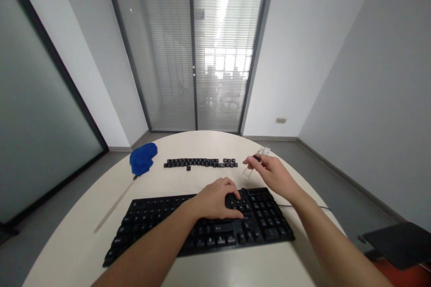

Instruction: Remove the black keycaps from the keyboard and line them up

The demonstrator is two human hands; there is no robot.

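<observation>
A black keyboard (232,240) lies on the round table in front of me, with the upper middle of it under my left hand (215,199). The thumb and fingers of that hand are apart, touching the keys. Beyond the keyboard's right end, my right hand (271,171) is raised above the table, pinching a small black piece (257,158) that looks like a keycap. Just by those fingertips shows a pale, thin loop (247,173); whether the hand holds it I cannot tell. Loose black keycaps (191,162) stand in rows behind the keyboard, one (188,168) slightly in front.
At the table's left lies a blue cloth-like piece (143,159) with a pale stick (114,206). Clear plastic (264,150) sits behind my right hand. A cable (321,207) runs off the right edge of the table (84,197). A dark chair part (400,242) is at lower right.
</observation>
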